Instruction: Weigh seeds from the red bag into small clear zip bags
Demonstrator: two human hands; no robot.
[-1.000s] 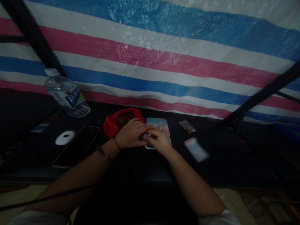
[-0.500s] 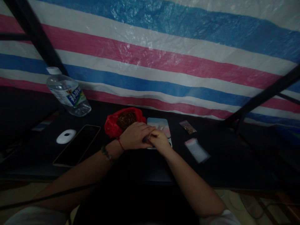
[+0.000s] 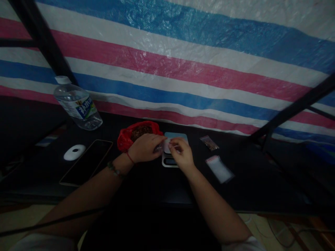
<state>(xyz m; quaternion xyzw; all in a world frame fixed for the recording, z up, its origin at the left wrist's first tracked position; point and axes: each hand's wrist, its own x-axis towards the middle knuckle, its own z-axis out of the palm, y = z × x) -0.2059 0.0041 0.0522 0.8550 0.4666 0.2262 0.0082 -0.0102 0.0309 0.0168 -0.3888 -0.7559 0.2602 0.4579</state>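
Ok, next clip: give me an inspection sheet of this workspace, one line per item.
Surface: dark tabletop, dimly lit.
Job's things: small clear bag pinched between both hands over a small scale; red bag of brown bits beside the left hand.
Clutter: water bottle, white round device, phone, filled small bag, empty zip bag.
Hands: left hand and right hand both at the bag; grip unclear.
Cables: dark cord near left arm.
Surroundings: striped tarp, black frame bars.
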